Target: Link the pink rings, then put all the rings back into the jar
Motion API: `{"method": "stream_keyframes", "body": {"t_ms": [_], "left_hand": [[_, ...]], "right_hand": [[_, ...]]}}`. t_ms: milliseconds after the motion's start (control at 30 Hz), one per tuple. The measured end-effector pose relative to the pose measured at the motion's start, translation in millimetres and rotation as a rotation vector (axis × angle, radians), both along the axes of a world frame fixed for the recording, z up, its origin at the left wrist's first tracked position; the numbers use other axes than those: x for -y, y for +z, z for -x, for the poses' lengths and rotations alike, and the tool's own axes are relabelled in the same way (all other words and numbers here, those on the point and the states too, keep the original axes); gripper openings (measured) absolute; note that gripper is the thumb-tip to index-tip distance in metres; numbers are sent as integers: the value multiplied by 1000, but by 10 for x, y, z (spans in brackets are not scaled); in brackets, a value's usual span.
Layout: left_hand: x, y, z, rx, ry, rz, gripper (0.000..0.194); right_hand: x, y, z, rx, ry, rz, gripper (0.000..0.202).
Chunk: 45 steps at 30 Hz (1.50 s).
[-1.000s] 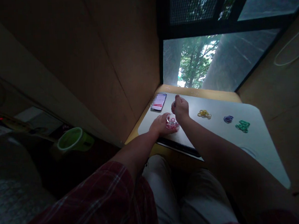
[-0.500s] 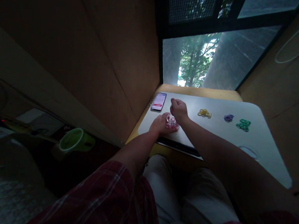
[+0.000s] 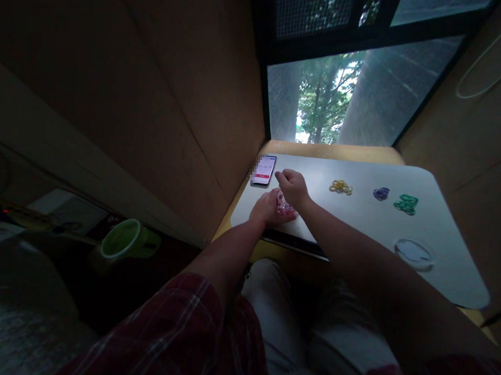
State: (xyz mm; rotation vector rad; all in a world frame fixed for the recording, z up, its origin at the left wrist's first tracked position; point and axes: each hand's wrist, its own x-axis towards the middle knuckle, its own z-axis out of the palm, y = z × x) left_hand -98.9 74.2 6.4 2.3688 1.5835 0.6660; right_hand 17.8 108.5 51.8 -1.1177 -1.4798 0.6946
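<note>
My left hand [image 3: 269, 209] is wrapped round a clear container with red and pink bits [image 3: 284, 203] on the white table [image 3: 353, 227]. Just above the container's right side is my right hand [image 3: 291, 185], its fingers closed in a pinch; what they hold, if anything, is too small to make out. To the right lie a yellow pile of small loops [image 3: 340, 187], a purple pile [image 3: 381, 193] and a green pile [image 3: 406, 204]. A round clear lid or dish [image 3: 414, 254] rests nearer the table's right front.
A phone [image 3: 263, 170] with a lit screen lies at the table's back left. A dark strip [image 3: 295, 244] runs along the front edge. The window [image 3: 325, 99] is behind the table. A green bin [image 3: 129, 238] stands on the floor at left.
My right hand has moved a little left, over the container. More of the round clear lid or dish shows beside my right forearm. My left hand stays round the container.
</note>
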Motion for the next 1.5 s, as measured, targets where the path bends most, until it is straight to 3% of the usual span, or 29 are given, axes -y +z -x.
{"method": "stream_keyframes", "body": {"t_ms": [333, 900, 1167, 1500], "left_hand": [[-17, -36, 4, 6, 3, -21, 85], [-8, -31, 2, 6, -12, -30, 91], [-25, -68, 12, -5, 3, -35, 88], [-38, -52, 17, 0, -24, -45, 79]], "right_hand": [[1, -58, -5, -58, -56, -23, 39], [-4, -90, 1, -129, 28, 80, 42], [-26, -93, -11, -43, -50, -54, 41], [-1, -72, 14, -24, -17, -26, 39]]}}
